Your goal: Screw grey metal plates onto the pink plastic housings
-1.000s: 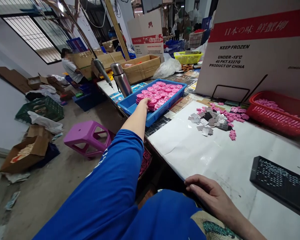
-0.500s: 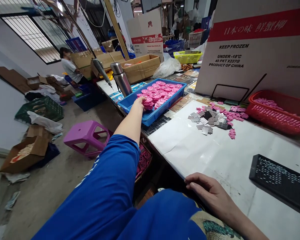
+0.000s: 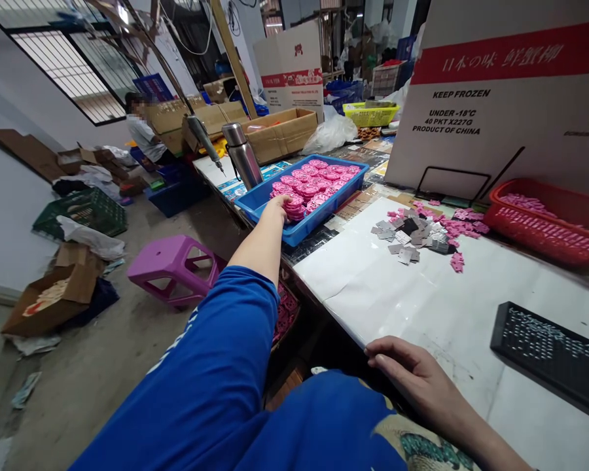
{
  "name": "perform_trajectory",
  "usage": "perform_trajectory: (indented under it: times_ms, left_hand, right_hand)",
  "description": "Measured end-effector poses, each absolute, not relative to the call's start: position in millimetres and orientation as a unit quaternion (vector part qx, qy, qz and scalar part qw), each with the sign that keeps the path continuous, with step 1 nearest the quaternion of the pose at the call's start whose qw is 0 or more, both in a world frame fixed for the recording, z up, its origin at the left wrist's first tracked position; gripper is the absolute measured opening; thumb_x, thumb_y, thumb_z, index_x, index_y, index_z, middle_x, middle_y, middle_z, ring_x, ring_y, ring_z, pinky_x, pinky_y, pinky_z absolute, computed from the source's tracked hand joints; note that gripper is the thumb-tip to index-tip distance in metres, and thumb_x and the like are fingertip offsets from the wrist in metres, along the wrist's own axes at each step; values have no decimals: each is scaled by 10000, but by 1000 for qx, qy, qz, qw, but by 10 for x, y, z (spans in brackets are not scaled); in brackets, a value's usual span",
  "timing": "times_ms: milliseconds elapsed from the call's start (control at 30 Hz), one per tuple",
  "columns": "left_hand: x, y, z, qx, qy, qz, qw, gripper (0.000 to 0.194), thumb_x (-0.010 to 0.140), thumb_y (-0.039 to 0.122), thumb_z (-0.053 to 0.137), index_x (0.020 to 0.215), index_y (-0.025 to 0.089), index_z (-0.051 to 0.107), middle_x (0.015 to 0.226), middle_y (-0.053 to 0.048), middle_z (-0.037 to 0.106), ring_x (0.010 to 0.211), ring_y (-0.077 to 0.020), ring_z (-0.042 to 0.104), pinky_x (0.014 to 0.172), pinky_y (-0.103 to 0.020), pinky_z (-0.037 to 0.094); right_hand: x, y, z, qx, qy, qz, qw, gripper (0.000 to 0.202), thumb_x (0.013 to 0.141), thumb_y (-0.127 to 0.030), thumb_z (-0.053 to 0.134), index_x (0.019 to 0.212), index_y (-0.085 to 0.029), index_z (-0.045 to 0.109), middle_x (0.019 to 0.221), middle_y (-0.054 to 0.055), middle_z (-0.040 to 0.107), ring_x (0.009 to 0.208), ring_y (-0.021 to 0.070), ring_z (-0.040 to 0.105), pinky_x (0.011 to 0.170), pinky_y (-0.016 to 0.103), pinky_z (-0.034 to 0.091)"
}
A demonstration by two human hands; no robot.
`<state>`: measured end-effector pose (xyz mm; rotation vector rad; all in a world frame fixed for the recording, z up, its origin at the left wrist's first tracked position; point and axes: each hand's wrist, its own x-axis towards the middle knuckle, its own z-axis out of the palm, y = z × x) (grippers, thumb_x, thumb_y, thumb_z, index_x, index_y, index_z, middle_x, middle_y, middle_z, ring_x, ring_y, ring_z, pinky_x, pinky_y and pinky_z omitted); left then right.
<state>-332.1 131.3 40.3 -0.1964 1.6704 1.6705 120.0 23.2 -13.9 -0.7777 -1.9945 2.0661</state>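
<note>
White sheeting covers the near part of the bench, and beyond the right hand stands a large carton printed "KEEP FROZEN", "UNDER -18°C", "40 PKT X227G" and "PRODUCT OF CHINA", below a red band reading "日本の味 鮮蟹柳". More print at its right side is cut off, and the small lettering on the farther carton is too fine to read. Fingers of the left hand touch the pink pieces at the near end of the blue tray; their tips are partly hidden, so I cannot tell whether they grip any. Just beyond them is a steel flask. On the right, the other fingers are loosely bent at the bench edge, undersides hidden. Past them lie grey squares, a red basket and a black board bearing what are probably small metal parts.
</note>
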Motion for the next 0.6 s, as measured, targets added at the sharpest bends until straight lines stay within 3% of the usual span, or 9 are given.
perform_trajectory:
  times_ms: [267, 367, 467, 600]
  left_hand:
    - [-3268, 1216, 563, -66, 624, 682, 375, 347, 928, 348, 631, 1222, 175, 572, 1203, -92, 621, 1067, -237, 619, 866, -443, 562]
    - [-3259, 1189, 731, -50, 608, 695, 381, 204, 900, 218, 625, 1090, 146, 612, 964, -67, 670, 883, -205, 651, 735, -367, 576]
    - [-3214, 1187, 950, -24, 589, 708, 390, 119, 813, 115, 604, 929, 137, 618, 695, -26, 614, 665, -181, 630, 604, -318, 558]
    - [-2954, 1189, 1186, 23, 559, 726, 399, 109, 743, 133, 639, 840, 143, 589, 627, 1, 580, 563, -139, 599, 581, -267, 547]
  right_hand:
    - [1207, 225, -123, -255, -682, 681, 83, 332, 959, -511, 549, 1047, -217, 674, 1009, 42, 675, 966, 174, 641, 862, 249, 513]
    - [1211, 213, -120, -264, -670, 688, 91, 339, 951, -519, 562, 1061, -216, 667, 1014, 40, 676, 978, 174, 640, 872, 248, 514]
    - [1217, 199, -100, -297, -649, 692, 110, 372, 927, -545, 588, 1074, -212, 663, 1006, 46, 680, 975, 185, 647, 876, 264, 523]
    - [1243, 235, -43, -362, -630, 666, 169, 451, 859, -586, 654, 1119, -218, 647, 1136, 70, 663, 990, 208, 655, 891, 305, 541]
